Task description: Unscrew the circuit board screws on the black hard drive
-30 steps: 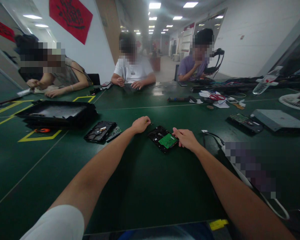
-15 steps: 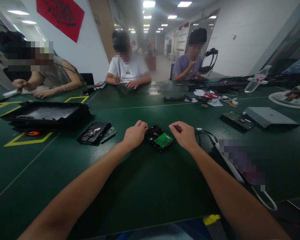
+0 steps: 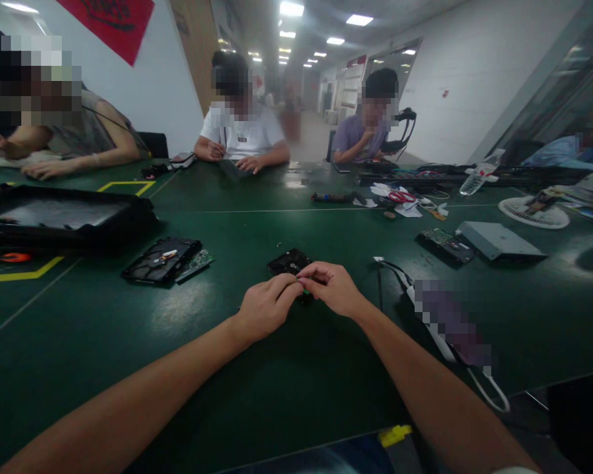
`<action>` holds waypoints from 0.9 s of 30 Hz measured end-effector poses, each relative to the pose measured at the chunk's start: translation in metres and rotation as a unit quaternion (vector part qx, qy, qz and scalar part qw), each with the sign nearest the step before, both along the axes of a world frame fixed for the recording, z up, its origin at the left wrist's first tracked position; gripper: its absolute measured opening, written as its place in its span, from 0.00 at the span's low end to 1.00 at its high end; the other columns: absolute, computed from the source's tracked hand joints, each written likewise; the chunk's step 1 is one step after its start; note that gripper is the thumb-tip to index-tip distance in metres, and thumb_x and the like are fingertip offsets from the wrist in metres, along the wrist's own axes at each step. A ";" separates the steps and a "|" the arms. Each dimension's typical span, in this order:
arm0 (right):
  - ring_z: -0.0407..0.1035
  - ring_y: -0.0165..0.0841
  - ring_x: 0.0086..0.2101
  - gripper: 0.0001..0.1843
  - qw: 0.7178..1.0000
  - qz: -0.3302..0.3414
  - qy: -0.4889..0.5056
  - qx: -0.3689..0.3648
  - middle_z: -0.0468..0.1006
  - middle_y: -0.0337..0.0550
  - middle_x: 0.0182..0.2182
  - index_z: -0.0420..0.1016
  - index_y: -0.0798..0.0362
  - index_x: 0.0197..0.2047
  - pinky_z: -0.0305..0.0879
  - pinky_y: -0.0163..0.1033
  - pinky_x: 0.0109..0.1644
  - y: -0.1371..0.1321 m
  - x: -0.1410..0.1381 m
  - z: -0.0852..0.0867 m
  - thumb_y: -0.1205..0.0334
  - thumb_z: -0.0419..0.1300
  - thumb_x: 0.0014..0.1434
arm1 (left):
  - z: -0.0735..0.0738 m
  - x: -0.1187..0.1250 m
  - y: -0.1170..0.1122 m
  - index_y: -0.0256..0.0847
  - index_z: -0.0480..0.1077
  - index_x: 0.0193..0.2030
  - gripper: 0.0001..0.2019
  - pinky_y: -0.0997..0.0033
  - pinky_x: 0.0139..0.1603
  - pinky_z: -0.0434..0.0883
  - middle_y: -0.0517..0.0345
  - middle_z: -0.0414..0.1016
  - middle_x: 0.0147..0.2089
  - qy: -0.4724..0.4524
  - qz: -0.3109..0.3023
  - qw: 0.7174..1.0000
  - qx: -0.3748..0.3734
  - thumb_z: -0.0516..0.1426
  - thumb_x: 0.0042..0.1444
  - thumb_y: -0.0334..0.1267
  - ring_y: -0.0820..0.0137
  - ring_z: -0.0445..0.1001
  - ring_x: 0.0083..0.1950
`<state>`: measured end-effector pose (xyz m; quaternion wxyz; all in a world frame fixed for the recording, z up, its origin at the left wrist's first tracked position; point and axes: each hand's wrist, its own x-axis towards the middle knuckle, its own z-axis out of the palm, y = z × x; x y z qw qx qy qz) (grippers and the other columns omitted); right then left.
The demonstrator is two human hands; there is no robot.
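Observation:
Directly in front of me a black hard drive (image 3: 282, 261) lies on the green table, its green circuit board mostly covered by my hands. My left hand (image 3: 271, 306) reaches over its near left side with fingers pinched together. From the other side my right hand (image 3: 335, 289) meets it, thumb and index finger closed, and the fingertips of both hands come together above the drive. Whatever is between them is too small to make out. Just beyond the drive are tiny bits (image 3: 279, 245), perhaps screws.
To the left lie another hard drive (image 3: 161, 260), a loose circuit board (image 3: 196, 264) and a black tray (image 3: 79, 220). On the right are a power strip (image 3: 437, 329), a further drive (image 3: 445, 247) and a grey metal box (image 3: 499, 240). Several people sit around the table.
Both hands have moved inward from either side of the hard drive, and their fingertips now meet over it. The whole view has shifted slightly.

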<state>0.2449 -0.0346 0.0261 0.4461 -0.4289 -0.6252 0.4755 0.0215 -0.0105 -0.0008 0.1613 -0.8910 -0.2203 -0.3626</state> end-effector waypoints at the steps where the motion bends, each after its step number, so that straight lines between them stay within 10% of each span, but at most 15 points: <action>1: 0.73 0.30 0.31 0.14 1.000 0.006 0.004 -0.004 0.81 0.40 0.34 0.83 0.51 0.44 0.68 0.35 0.34 0.000 -0.001 0.000 0.50 0.73 0.62 | 0.001 0.000 -0.001 0.41 0.75 0.53 0.09 0.71 0.38 0.77 0.50 0.81 0.50 -0.001 -0.006 1.000 0.007 0.55 0.74 0.32 0.66 0.82 0.43; 27: 0.72 0.28 0.26 0.18 0.994 0.059 -0.018 -0.092 0.83 0.40 0.27 0.86 0.53 0.39 0.61 0.32 0.26 -0.006 0.010 0.017 0.46 0.77 0.57 | 0.013 -0.009 0.001 0.42 0.74 0.51 0.09 0.72 0.41 0.76 0.54 0.82 0.47 -0.011 -0.045 0.999 0.018 0.53 0.77 0.34 0.69 0.82 0.42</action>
